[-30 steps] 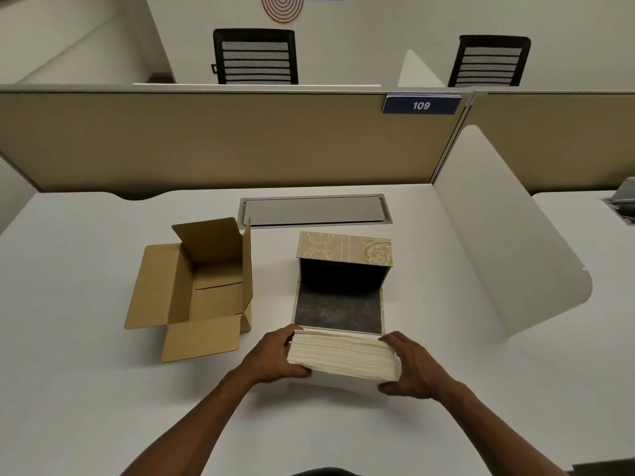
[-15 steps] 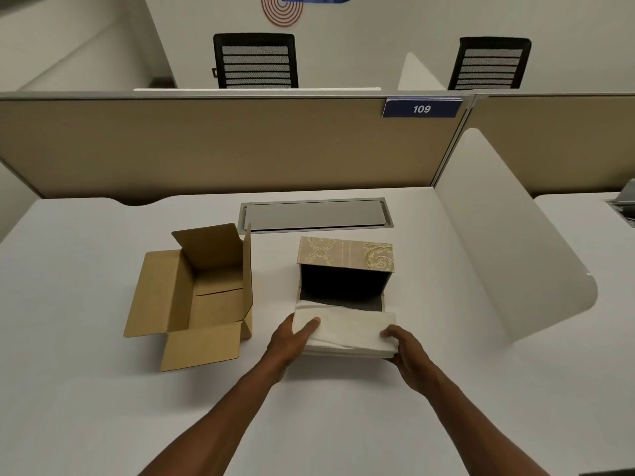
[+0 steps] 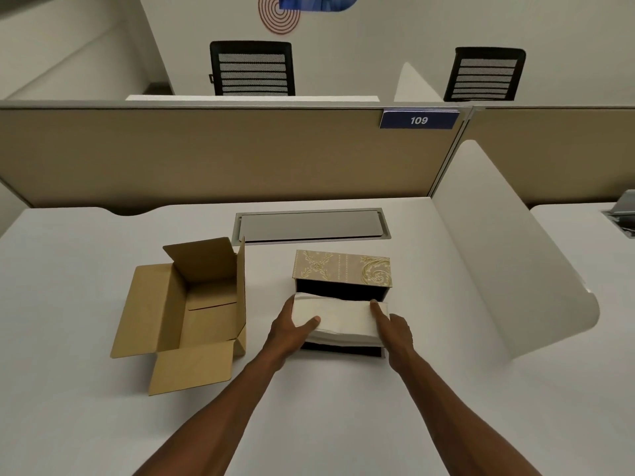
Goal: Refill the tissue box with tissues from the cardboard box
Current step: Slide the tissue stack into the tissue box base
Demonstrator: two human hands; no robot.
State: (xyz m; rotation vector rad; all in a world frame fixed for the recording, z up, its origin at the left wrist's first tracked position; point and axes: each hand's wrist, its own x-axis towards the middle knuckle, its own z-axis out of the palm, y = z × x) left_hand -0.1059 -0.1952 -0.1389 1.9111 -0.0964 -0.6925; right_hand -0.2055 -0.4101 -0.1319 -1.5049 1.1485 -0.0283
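We have the tissue stack (image 3: 338, 321) clamped end to end: left hand (image 3: 292, 329) wraps the left end with the thumb on top, right hand (image 3: 395, 329) presses the right end with the index finger laid over the top corner. So both sets of fingers are closed on the tissues, nothing released. The stack sits between the fingers, over the open tissue box (image 3: 342, 290), its far edge at the dark cavity under the patterned lid (image 3: 342, 271), its near edge above the box's dark front lip. Whether it rests on the box floor yet, we cannot tell. The cardboard box (image 3: 187, 312) lies just left of the left fingers, flaps open, and looks empty from here, so this is probably the full load. Risks as we judge them: the stack is soft and only held by end pressure, so too much squeeze bows it upward and top sheets snag on the lid edge beyond the fingertips; too little and the middle sags or lower sheets slide out onto the bench (image 3: 343, 424). The left edge already looks slightly ruffled near the left fingers, so a skewed push could fold that corner under. Letting go unevenly could also fan the stack.
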